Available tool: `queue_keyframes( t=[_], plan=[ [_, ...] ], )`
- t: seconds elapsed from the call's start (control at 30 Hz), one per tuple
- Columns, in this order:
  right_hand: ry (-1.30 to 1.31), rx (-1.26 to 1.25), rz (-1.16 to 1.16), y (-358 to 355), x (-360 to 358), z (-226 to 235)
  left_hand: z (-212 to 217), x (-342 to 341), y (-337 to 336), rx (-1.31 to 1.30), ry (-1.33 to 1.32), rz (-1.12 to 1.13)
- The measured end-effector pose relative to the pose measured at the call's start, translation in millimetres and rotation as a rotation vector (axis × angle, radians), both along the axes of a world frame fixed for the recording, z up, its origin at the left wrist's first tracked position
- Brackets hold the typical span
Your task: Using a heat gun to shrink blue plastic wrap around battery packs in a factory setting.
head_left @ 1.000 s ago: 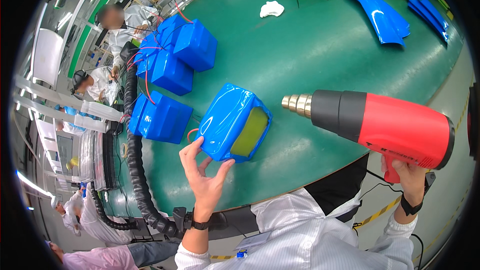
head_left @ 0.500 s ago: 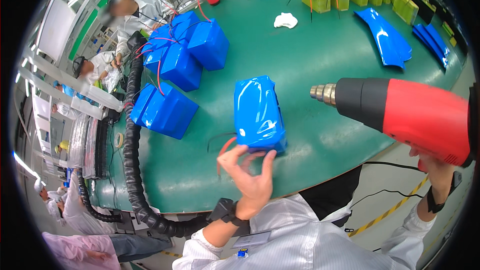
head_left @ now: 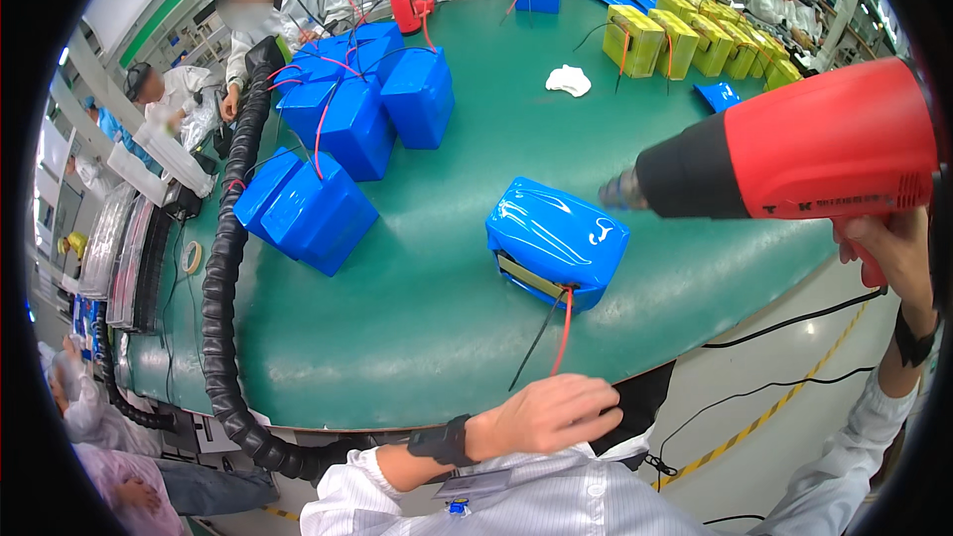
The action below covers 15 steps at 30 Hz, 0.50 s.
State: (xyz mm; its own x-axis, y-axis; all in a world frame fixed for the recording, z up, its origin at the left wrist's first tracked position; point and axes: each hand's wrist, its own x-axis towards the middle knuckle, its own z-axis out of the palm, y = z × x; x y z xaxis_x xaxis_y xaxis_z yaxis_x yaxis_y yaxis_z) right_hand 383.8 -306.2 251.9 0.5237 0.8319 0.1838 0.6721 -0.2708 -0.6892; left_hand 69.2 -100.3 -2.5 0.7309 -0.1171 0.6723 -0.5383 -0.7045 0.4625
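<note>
heat gun (head_left: 794, 154) gripped in right hand (head_left: 893, 248), nozzle just right of blue pack (head_left: 556, 233); left hand (head_left: 551, 415) empty, loosely curled, nearer bench (head_left: 417, 337) edge.

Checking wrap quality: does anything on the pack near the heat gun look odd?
Yes. The blue pack has wrinkled, loose wrap on top, and its near end is open, showing a yellowish core with red and black wires trailing out. The heat gun points at it.
</note>
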Motion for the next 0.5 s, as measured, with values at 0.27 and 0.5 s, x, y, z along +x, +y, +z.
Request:
queue_keyframes(
  t=[0.27,0.5],
  plan=[
    [0.023,-0.053,-0.012,60.2,-31.5,28.0,1.2,5.0,11.5,-0.491,0.113,0.463],
    [0.015,-0.067,0.005,81.2,-41.5,39.6,-21.2,5.1,13.6,-0.956,0.233,0.004]
  ],
)
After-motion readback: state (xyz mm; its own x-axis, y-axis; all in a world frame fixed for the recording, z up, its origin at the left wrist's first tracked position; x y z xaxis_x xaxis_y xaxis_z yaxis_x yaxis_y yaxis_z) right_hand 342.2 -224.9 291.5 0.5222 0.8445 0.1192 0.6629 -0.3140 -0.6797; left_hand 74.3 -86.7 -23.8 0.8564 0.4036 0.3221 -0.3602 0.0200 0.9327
